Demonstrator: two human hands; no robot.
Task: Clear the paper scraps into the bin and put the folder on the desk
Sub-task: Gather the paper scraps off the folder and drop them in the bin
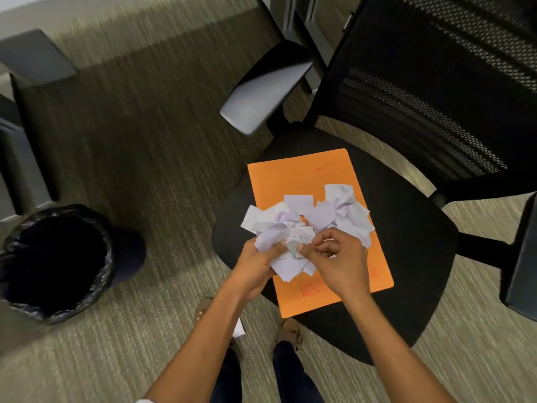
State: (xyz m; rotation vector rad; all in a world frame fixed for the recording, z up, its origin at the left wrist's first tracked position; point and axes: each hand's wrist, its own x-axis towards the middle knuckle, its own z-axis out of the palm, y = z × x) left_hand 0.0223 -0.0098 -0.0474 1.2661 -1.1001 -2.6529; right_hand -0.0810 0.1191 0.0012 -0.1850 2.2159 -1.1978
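An orange folder (pixel 293 178) lies flat on the black seat of an office chair (pixel 412 228). A heap of white paper scraps (pixel 340 210) covers its middle. My left hand (pixel 255 266) is closed around a bunch of those scraps at the heap's near left side. My right hand (pixel 340 263) pinches scraps beside it, thumb and fingers together. A round bin (pixel 55 263) lined with a black bag stands on the carpet to the left, its inside dark.
The chair's mesh back (pixel 436 91) rises at the upper right, with armrests (pixel 261 94) on either side of the seat. One loose white scrap (pixel 239 330) lies on the carpet by my feet. Dark furniture (pixel 32 62) stands at the far left.
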